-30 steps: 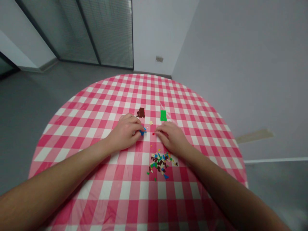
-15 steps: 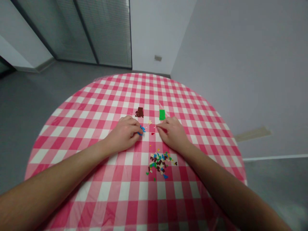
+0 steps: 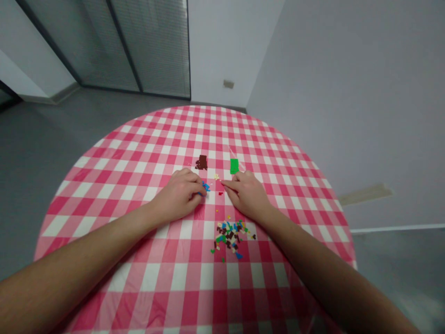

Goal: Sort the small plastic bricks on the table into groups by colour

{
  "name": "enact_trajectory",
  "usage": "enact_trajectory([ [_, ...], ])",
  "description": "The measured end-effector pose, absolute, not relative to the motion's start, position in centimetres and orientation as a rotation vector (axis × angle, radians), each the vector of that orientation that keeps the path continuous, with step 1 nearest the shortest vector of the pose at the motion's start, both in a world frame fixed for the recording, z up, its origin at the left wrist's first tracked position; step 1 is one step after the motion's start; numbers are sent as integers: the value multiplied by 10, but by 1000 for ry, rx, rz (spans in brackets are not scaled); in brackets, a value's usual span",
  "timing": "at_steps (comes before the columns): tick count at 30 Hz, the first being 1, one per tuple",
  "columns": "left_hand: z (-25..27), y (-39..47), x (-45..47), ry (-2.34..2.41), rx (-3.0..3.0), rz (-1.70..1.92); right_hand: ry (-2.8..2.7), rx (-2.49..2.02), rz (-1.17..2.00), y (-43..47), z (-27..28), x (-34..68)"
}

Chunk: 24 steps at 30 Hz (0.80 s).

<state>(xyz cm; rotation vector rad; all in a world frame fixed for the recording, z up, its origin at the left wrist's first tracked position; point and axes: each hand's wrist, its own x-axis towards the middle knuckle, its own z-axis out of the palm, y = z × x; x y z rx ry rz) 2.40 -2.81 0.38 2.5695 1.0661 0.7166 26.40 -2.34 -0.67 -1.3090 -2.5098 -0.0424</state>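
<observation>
My left hand [image 3: 181,192] rests on the checked tablecloth with its fingers curled in around small blue toy bricks [image 3: 206,186]; some of the blue shows past the fingertips. My right hand [image 3: 249,195] lies opposite, index finger stretched out and thumb apart below it. That fingertip touches the cloth beside a few tiny pale bits. Between the hands are small cream bricks [image 3: 216,176] and a small red brick [image 3: 220,193]. A flat green block of pieces [image 3: 234,166] sits just beyond my right hand, and a dark brown cluster [image 3: 201,162] beyond my left.
Closer to me lies a loose heap of mixed small bricks [image 3: 229,235] in brown, green, blue, cream and yellow. The round table [image 3: 153,287] wears a red and white checked cover. Behind it stand a wall [image 3: 225,51] and a glass partition [image 3: 153,46].
My right hand has slid a little to the left, its index fingertip now nearer the cream bricks. The left hand has barely moved; the blue bricks at its fingertips have shifted slightly.
</observation>
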Motion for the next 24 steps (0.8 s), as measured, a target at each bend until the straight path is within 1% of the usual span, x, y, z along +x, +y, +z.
enact_trajectory([
  [17, 2, -34, 30, 979, 2565, 651, -2521, -1328, -42, -22, -9, 261],
  [24, -2, -44, 44, 860, 2595, 584, -2249, -1307, -24, -23, -7, 265],
])
